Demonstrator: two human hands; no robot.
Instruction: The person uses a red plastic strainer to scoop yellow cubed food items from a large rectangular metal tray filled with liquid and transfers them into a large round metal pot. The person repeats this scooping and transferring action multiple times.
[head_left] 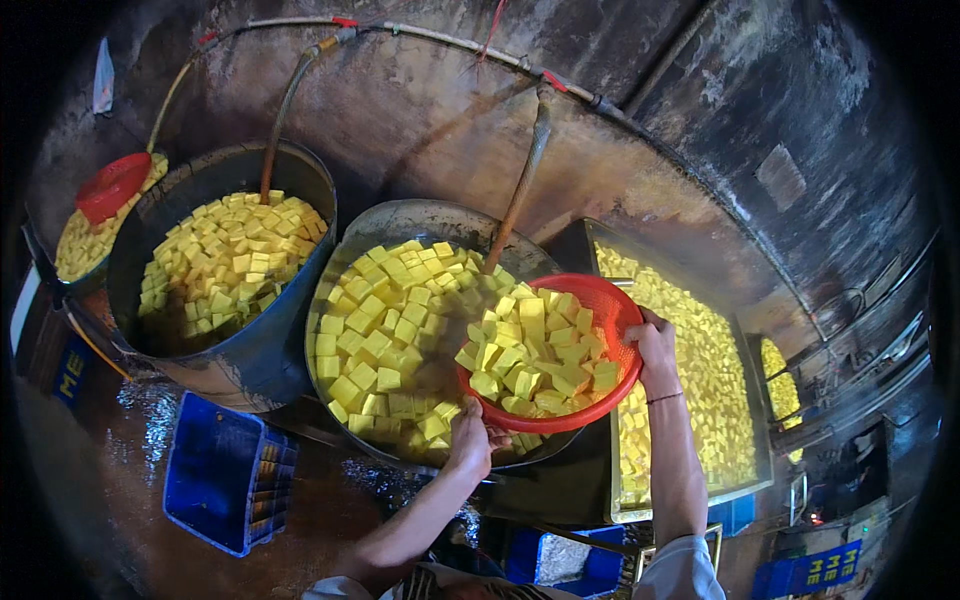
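Observation:
A round red plastic colander point(610, 298) is tilted over the near edge of a large round vat point(430, 218). It is heaped with yellow tofu-like cubes point(535, 345). My right hand point(655, 350) grips the colander's rim on the right side. Low on its left side, my left hand point(472, 440) holds the rim, fingers partly hidden beneath it. More yellow cubes point(385, 330) lie in cloudy liquid inside the vat, to the left of the colander. A brown pipe point(518, 210) runs down into the vat behind the colander.
A second round vat point(255, 365) of cubes stands at left, and another red colander point(113, 187) rests beyond it. On the right is a rectangular metal tank point(752, 400) full of cubes. A blue crate point(205, 480) sits on the wet floor, with another blue crate point(605, 570) near my body.

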